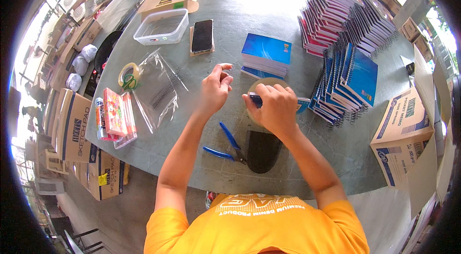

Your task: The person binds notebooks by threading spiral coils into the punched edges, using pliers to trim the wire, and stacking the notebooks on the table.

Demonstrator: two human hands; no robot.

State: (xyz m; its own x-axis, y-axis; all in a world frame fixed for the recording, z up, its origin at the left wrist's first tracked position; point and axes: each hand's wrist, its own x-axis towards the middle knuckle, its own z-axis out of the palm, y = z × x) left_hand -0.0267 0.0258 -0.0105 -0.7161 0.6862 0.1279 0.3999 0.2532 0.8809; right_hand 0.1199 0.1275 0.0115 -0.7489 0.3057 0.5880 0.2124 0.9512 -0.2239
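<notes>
Our left hand point(219, 85) curls, grip apart, near stacked blue booklets point(266, 50); our right hand point(273, 104) clamps its grip on a dark handle point(256, 100).

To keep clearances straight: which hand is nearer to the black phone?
Left. The left hand is below the black phone in the picture, slightly to its right; the right hand is lower and much farther right.

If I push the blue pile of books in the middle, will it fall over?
The blue pile might slide apart, because no band shows around it. It looks thick with paper, so it's probably heavy for its size. Its top cover looks shiny, so your fingers might slip a bit.
</notes>
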